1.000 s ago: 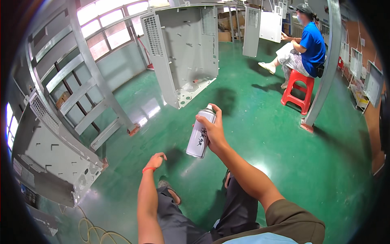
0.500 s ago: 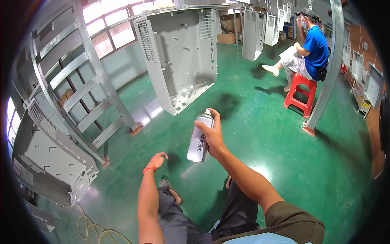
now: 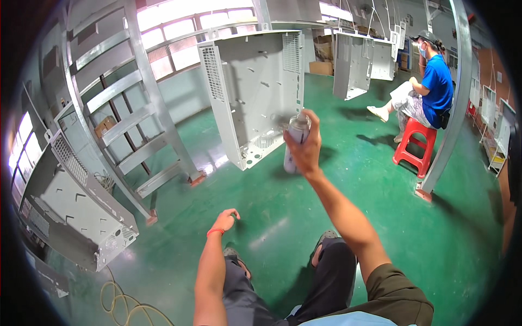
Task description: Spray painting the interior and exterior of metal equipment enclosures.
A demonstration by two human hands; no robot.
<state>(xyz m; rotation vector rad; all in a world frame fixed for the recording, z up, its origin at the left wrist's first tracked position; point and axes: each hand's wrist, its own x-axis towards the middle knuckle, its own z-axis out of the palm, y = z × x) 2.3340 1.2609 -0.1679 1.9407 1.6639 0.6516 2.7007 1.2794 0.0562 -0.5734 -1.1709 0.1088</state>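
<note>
Right hand [image 3: 309,145]: wrapped around a whitish metal cylindrical spray can [image 3: 291,163], one finger up at the can's top; whether it presses cannot be told.
Can position: held up off the floor, tilted slightly, overlapping the lower right edge of the nearest casing in this view.
Can marking: a bit of dark marking shows on the side, mostly covered by the hand and too blurred to read.
Left hand [image 3: 224,219]: empty, fingers loosely curled, low over the glossy green floor [image 3: 261,209]; a thin orange-red band [image 3: 216,231] circles the wrist.
Nearest casing: a large grey sheet-metal casing [image 3: 253,89] with slotted grilles, hanging beyond the can.
Left side: a second grey metal casing with grilles [image 3: 81,212], near a ladder-like grey metal frame [image 3: 126,114].
Right side: a person in a blue shirt [image 3: 437,84], seated on a red plastic stool [image 3: 415,145] beside a grey metal post [image 3: 455,103].
</note>
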